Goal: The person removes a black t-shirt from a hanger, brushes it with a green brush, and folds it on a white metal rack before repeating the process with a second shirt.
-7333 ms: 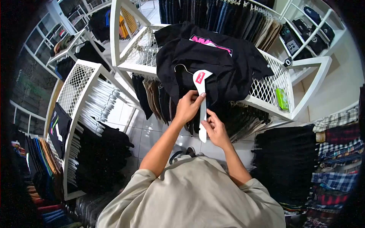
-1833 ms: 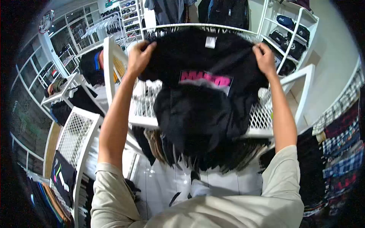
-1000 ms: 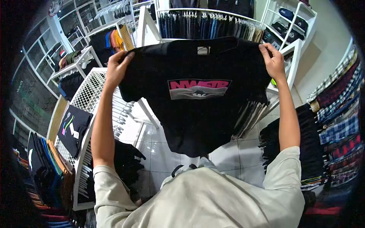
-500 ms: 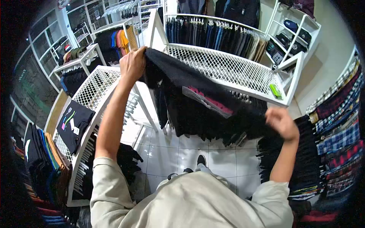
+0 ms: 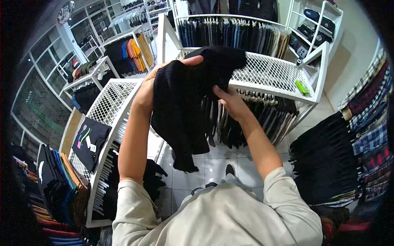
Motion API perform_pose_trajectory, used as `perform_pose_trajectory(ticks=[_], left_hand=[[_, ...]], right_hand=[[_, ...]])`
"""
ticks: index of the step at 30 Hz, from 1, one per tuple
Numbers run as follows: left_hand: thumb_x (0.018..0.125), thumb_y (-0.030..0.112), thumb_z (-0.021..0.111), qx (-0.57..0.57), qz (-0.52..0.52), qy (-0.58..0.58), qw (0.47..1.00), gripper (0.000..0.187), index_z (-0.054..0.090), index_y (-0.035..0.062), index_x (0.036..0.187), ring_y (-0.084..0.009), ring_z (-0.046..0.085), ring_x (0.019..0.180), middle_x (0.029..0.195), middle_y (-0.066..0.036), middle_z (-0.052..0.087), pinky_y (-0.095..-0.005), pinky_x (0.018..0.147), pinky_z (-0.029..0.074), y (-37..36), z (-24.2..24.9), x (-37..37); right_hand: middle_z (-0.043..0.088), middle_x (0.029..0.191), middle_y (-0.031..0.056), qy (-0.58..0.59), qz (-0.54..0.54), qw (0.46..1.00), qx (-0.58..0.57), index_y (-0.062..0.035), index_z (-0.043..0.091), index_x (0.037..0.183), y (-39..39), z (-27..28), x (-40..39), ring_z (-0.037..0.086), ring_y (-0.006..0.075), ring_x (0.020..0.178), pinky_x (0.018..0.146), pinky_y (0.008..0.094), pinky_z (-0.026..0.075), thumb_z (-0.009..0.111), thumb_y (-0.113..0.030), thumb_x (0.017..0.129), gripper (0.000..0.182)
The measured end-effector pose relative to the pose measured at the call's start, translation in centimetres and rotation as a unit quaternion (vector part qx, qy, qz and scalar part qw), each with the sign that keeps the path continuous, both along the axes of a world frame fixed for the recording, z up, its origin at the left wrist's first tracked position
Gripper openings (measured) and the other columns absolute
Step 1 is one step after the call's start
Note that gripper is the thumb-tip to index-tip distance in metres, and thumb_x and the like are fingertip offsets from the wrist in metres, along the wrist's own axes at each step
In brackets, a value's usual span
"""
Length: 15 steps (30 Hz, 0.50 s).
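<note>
A black garment [image 5: 180,106] hangs bunched between my hands, over the front of a white mesh shelf [image 5: 266,78]. My left hand [image 5: 158,84] is wrapped round its upper left part, the thumb lying across the cloth. On the garment's right side, my right hand [image 5: 230,100] holds the edge with thumb and fingers, some of them hidden behind the fabric. The lower end of the cloth dangles above the tiled floor. No print shows on the side facing me.
Trousers hang below the shelf [image 5: 262,119] and on a rail behind [image 5: 234,37]. A bright green item [image 5: 302,87] lies on the mesh. At left, a folded black shirt [image 5: 91,141] rests on another mesh rack [image 5: 108,98]. Plaid shirts [image 5: 369,139] hang at right.
My right hand has moved left towards my left hand and now holds the cloth. The stretched garment is gathered and hanging, its pink and grey print out of sight. The view has shifted slightly.
</note>
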<state>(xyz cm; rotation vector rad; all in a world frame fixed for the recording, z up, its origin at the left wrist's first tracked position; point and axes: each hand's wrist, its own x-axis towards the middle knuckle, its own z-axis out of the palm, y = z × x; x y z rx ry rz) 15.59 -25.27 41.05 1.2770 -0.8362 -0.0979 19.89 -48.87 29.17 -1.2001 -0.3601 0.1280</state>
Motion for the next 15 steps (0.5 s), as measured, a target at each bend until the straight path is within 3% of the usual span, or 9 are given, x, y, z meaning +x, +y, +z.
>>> perform_pose_trajectory(ticks=[2,3,4,7,8,10,12,14,15], left_hand=[[0.101,0.035,0.058,0.061,0.091,-0.025,0.994,0.050,0.062,-0.0051,0.131,-0.0202,0.062,0.121,0.134,-0.016,0.064,-0.0331,0.107,0.047,1.7,0.2,-0.9],[0.100,0.029,0.058,-0.052,0.025,0.022,0.998,0.046,0.064,-0.0053,0.129,-0.0211,0.063,0.120,0.131,-0.018,0.065,-0.0328,0.106,0.048,2.3,-0.4,-0.9],[0.100,0.029,0.058,-0.052,0.032,0.021,0.998,0.046,0.064,-0.0053,0.129,-0.0211,0.063,0.120,0.131,-0.018,0.065,-0.0328,0.106,0.048,3.5,-0.4,-1.2],[0.089,0.012,0.066,-0.064,0.043,0.077,0.994,0.038,0.068,-0.0017,0.124,-0.0203,0.065,0.115,0.127,-0.017,0.068,-0.0326,0.101,0.051,7.1,0.3,-1.8],[0.089,0.012,0.066,-0.064,0.043,0.079,0.994,0.038,0.068,-0.0017,0.124,-0.0203,0.065,0.115,0.127,-0.017,0.068,-0.0326,0.101,0.051,8.2,-0.3,-1.7],[0.084,0.012,0.073,0.014,0.218,0.033,0.975,0.037,0.071,0.0005,0.120,-0.0204,0.066,0.111,0.122,-0.015,0.070,-0.0323,0.101,0.050,9.3,-1.7,-1.1],[0.076,0.017,0.085,0.028,0.337,-0.062,0.939,0.069,0.056,0.0021,0.136,-0.0230,0.064,0.113,0.126,-0.015,0.065,-0.0341,0.101,0.050,6.6,-2.5,-1.3],[0.070,0.025,0.090,0.149,0.419,0.007,0.896,0.088,0.047,0.0008,0.143,-0.0258,0.062,0.116,0.130,-0.018,0.062,-0.0361,0.105,0.047,5.2,-3.3,-0.8],[0.066,0.030,0.093,0.145,0.379,0.074,0.911,0.095,0.046,-0.0015,0.143,-0.0289,0.062,0.116,0.130,-0.020,0.062,-0.0354,0.106,0.045,4.9,-4.6,0.7]], right_hand=[[0.058,0.132,0.0126,0.063,-0.023,0.997,-0.039,-0.0073,0.048,0.144,1.5,-1.0,0.9,0.056,0.0223,0.117,0.097,0.0347,0.046,0.076,-0.038,0.090,0.069],[0.066,0.115,0.0076,-0.098,-0.078,0.985,-0.117,-0.0082,0.054,0.137,2.0,-0.9,1.4,0.062,0.0174,0.099,0.090,0.0308,0.048,0.075,-0.030,0.091,0.055],[0.069,0.102,0.0029,0.060,-0.051,0.995,0.064,-0.0054,0.061,0.126,2.0,-0.6,2.0,0.063,0.0137,0.088,0.085,0.0285,0.049,0.071,-0.019,0.092,0.038],[0.071,0.100,0.0033,-0.202,-0.062,0.975,0.070,-0.0011,0.070,0.110,2.5,2.7,2.3,0.062,0.0118,0.091,0.085,0.0294,0.049,0.063,-0.010,0.098,0.016],[0.071,0.099,0.0030,-0.232,-0.059,0.969,0.068,0.0000,0.070,0.109,2.5,3.7,2.2,0.062,0.0116,0.090,0.085,0.0292,0.049,0.064,-0.010,0.098,0.016],[0.071,0.098,0.0027,-0.251,-0.038,0.966,0.048,0.0003,0.070,0.109,3.0,5.8,2.0,0.063,0.0107,0.089,0.085,0.0276,0.049,0.065,-0.009,0.098,0.016],[0.072,0.099,0.0032,-0.174,-0.034,0.980,0.093,0.0005,0.071,0.110,4.1,7.3,1.7,0.064,0.0100,0.088,0.084,0.0260,0.050,0.064,-0.007,0.098,0.016],[0.073,0.102,0.0038,-0.179,-0.012,0.978,0.106,0.0007,0.071,0.112,3.9,7.8,1.7,0.065,0.0107,0.089,0.083,0.0256,0.051,0.065,-0.006,0.097,0.017],[0.073,0.102,0.0041,-0.153,0.004,0.984,0.093,0.0009,0.071,0.112,3.5,8.1,1.1,0.066,0.0113,0.089,0.083,0.0260,0.051,0.065,-0.006,0.097,0.017]])
